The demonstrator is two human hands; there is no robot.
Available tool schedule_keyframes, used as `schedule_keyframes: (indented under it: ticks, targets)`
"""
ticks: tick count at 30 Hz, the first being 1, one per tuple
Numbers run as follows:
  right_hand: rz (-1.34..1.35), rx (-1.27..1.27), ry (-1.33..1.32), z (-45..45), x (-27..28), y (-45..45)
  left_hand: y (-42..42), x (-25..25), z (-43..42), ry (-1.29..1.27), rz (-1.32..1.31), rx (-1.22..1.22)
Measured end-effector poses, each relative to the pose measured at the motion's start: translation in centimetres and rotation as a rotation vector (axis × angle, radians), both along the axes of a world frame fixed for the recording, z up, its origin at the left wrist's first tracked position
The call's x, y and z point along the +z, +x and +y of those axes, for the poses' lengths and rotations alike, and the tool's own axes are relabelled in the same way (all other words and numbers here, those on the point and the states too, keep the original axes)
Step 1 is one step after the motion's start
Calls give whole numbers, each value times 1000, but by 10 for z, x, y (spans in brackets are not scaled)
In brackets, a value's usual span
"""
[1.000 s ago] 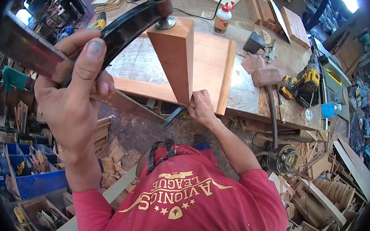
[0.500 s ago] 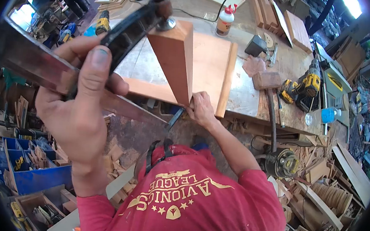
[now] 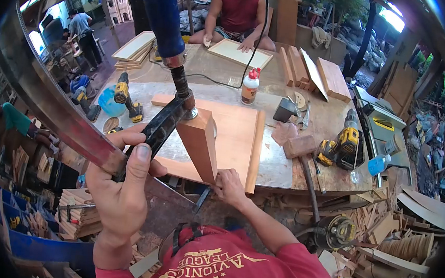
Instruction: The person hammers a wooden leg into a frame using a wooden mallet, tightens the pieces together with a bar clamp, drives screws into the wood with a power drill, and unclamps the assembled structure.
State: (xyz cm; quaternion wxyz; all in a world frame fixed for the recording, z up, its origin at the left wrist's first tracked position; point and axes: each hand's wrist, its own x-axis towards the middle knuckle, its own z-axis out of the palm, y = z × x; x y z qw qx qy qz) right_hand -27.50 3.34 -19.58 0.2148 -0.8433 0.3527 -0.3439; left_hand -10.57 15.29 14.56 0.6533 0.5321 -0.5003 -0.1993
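Left hand: your left hand [image 3: 122, 188] is closed, fingers and thumb wrapped about the sliding arm of the F-clamp [image 3: 164, 126];
F-clamp: its screw foot bears on the top of the tapered wooden block [image 3: 197, 139];
Block: stands at the near edge of the wooden panel [image 3: 236, 135];
Right hand: your right hand [image 3: 229, 185] is half curled at the block's foot; grip cannot be told;
Workbench [image 3: 329, 116]: glue bottle [image 3: 249, 91] far side; wooden mallet [image 3: 302, 146] right of panel
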Motion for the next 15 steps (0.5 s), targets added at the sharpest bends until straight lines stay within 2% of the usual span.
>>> schedule_keyframes:
  ticks: [3, 4, 7, 8, 11, 12, 15]
  targets:
    - [-189, -121, -85, 28, -6, -1, 3, 1, -1, -8, -8, -19]
    - [-168, -112, -51, 40, -10, -6, 4, 0, -3, -28, -16, -32]
    - [-390, -240, 840, 78, -48, 1, 5, 0, -3, -33, -22, -37]
    - [-396, -225, 916, 78, -74, 2, 5, 0, -3, -25, -22, -34]
    - [-1178, -381, 1611, 57, -108, 25, 4, -1, -4, -43, -35, -18]
    - [-1264, -152, 1721, 45, -147, 24, 4, -1, -4, -43, -28, -2]
    - [-1353, 74, 1748, 30, -153, 34, 4, -3, -3, -9, -21, 12]
